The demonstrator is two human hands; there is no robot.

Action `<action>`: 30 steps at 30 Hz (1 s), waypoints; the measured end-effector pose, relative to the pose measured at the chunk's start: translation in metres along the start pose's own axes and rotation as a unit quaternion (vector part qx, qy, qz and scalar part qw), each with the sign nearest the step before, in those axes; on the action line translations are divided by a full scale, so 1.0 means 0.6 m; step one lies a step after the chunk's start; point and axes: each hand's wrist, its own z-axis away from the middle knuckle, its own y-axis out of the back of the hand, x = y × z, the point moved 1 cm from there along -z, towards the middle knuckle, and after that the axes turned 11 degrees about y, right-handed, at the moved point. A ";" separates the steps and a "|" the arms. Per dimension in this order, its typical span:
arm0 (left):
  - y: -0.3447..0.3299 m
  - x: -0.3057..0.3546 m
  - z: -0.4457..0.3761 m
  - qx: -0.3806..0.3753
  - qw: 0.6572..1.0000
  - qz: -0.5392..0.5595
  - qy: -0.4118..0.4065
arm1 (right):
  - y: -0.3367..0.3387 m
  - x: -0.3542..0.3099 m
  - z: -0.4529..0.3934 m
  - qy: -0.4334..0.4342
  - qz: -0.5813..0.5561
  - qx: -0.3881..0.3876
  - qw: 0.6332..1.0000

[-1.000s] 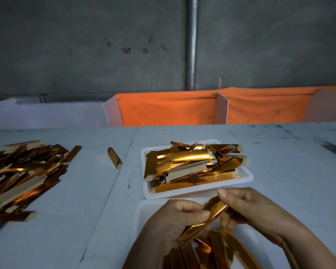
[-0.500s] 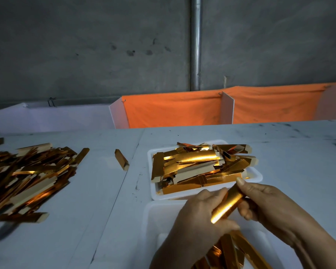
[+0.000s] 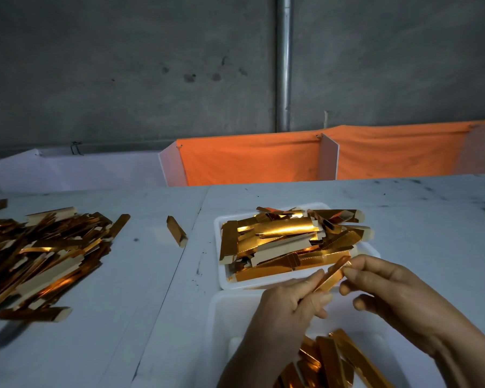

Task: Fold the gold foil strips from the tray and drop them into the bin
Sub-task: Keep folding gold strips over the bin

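A gold foil strip point(image 3: 331, 274) is being held in the air between both hands, slanting up toward its far right end, just above the near rim of the far tray point(image 3: 266, 284). The left hand point(image 3: 287, 309) is pinching the strip's lower end, thumb and fingers curled round it. The right hand point(image 3: 392, 292) is pinching the upper end between thumb and forefinger, its other fingers curled loosely below; how much of the strip is already folded is hard to tell, as the fingers are covering part of it.

Just beyond the grip, the far tray is holding a heap of gold strips point(image 3: 289, 242), some showing their pale backs. Beneath the grip and nearer the person, a second white tray point(image 3: 224, 312) is holding a few folded gold pieces point(image 3: 333, 362).

Left of the grip, a single gold piece point(image 3: 176, 231) is lying alone on the worktop point(image 3: 140, 289). Well to the left, a loose pile of strips point(image 3: 39, 256) is spreading across the worktop. Beyond the worktop's far edge, an orange cloth point(image 3: 252, 158) is hanging before a grey wall.
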 end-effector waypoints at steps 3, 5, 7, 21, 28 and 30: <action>0.001 -0.004 -0.001 -0.002 0.999 0.030 0.016 | -0.004 0.000 0.001 0.002 0.004 0.005 1.000; 0.001 -0.009 0.000 -0.014 0.998 0.052 0.034 | -0.007 0.002 0.000 0.004 0.024 0.012 1.000; 0.003 -0.012 0.000 -0.024 0.995 0.083 0.057 | -0.012 0.003 -0.001 0.014 0.048 0.019 0.999; 0.010 -0.008 0.003 -0.082 0.993 0.073 0.044 | -0.015 -0.006 0.003 0.025 0.066 0.018 0.997; 0.004 0.005 -0.007 -0.010 0.968 -0.250 -0.031 | -0.009 0.011 -0.002 -0.037 0.049 0.037 0.997; 0.001 0.004 -0.008 0.007 0.967 -0.254 -0.030 | -0.011 0.010 -0.004 -0.053 0.003 0.041 0.998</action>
